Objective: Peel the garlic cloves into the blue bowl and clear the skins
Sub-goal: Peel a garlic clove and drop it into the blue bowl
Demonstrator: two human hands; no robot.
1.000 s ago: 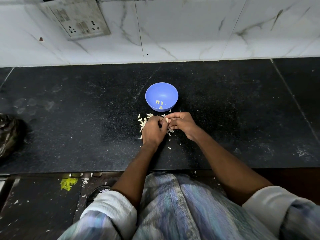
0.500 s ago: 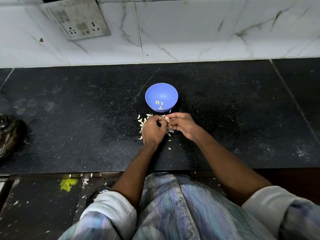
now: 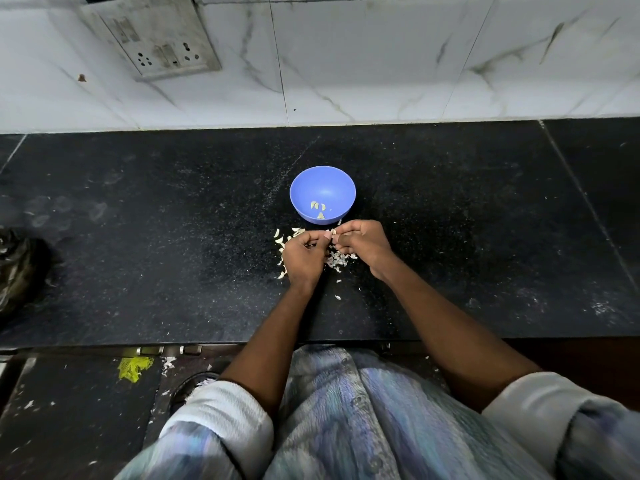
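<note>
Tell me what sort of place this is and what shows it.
Probably a home kitchen: a black speckled stone countertop backed by white marble-look wall tiles, a wall socket and switch plate, and a small round blue plastic bowl holding peeled garlic cloves.

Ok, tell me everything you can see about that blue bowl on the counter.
The blue bowl is small, round and smooth, plastic by its look. It stands upright on the black counter, just beyond the two hands, which do not touch it. A few pale peeled garlic cloves lie at its bottom; most of the inside is bare. Garlic skins litter the counter at its near side.
</note>
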